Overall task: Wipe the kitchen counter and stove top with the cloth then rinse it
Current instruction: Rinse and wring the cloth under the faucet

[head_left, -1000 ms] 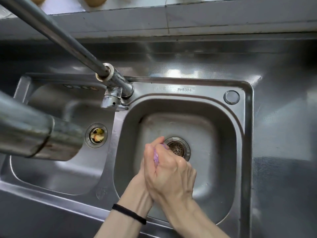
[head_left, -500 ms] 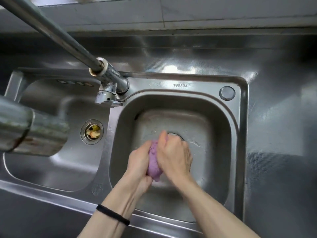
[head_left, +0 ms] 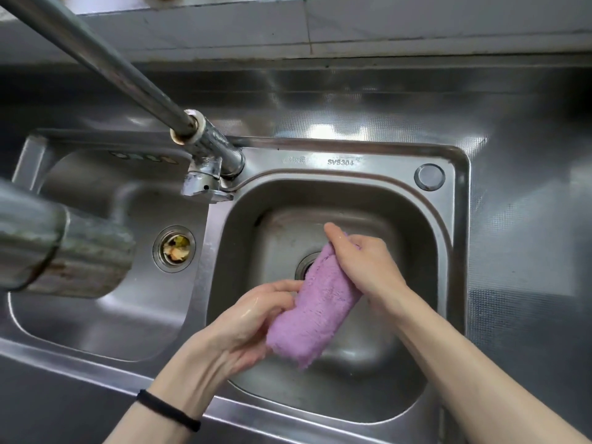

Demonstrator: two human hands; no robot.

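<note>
A purple cloth point(head_left: 315, 307), folded into a long strip, hangs over the right basin point(head_left: 426, 238) of a steel double sink. My right hand point(head_left: 365, 264) grips its upper end above the drain point(head_left: 304, 265). My left hand point(head_left: 253, 318), wet and with a black band at the wrist, holds the strip's lower left side. The cloth covers most of the drain. No water stream is visible.
The tap's long spout point(head_left: 105, 64) crosses the upper left, its base point(head_left: 211, 174) between the basins. Its blurred end point(head_left: 61, 251) looms over the left basin point(head_left: 105, 325), whose drain point(head_left: 174, 248) holds food scraps. Steel counter point(head_left: 528, 219) lies right, tiled ledge point(head_left: 320, 24) behind.
The cloth was balled up between both clasped hands; my hands have pulled apart and the cloth now stretches out as a long strip between them.
</note>
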